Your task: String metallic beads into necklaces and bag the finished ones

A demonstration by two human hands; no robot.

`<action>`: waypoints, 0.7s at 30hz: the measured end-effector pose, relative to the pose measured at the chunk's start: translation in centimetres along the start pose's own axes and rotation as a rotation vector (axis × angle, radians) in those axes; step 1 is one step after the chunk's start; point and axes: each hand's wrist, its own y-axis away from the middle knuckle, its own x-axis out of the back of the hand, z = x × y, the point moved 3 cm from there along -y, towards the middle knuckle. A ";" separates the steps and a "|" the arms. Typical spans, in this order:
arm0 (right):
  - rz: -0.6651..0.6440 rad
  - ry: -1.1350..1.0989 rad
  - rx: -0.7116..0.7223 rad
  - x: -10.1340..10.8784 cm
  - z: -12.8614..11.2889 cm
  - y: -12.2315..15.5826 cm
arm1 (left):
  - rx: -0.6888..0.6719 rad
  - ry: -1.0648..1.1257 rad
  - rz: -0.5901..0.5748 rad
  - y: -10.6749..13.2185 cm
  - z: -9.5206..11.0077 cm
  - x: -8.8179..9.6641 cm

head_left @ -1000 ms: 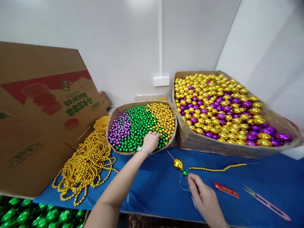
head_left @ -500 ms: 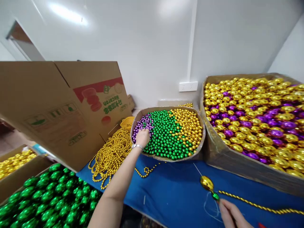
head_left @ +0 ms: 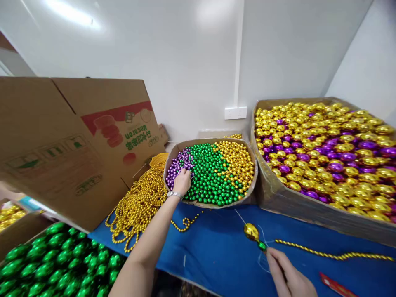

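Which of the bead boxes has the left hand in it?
The small middle box, with purple, green and gold patches; the left hand rests on its beads.

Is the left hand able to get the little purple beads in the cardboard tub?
Most likely yes. The left hand rests inside the open cardboard tub, with its fingertips right at the edge of the purple beads. Nothing covers them or stands in between.

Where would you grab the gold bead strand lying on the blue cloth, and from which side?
Pinch the thin strand just behind the small green bead, coming from above on the near side. The large gold bead is round and glossy, likely to slip, and a thin needle pokes out beyond it. The right hand rests by that spot.
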 end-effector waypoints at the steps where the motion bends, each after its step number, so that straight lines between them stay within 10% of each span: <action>1: 0.008 0.003 0.013 -0.1 -0.3 -0.1 | 0.000 0.078 0.006 0.6 0.6 -0.1; 10: 0.065 0.063 0.137 -0.4 -2.6 -1.2 | 0.305 1.427 -0.348 9.8 7.9 -4.5; 21: 0.076 0.120 0.190 0.0 -2.5 -0.3 | 0.539 1.683 -0.387 12.2 9.7 -6.0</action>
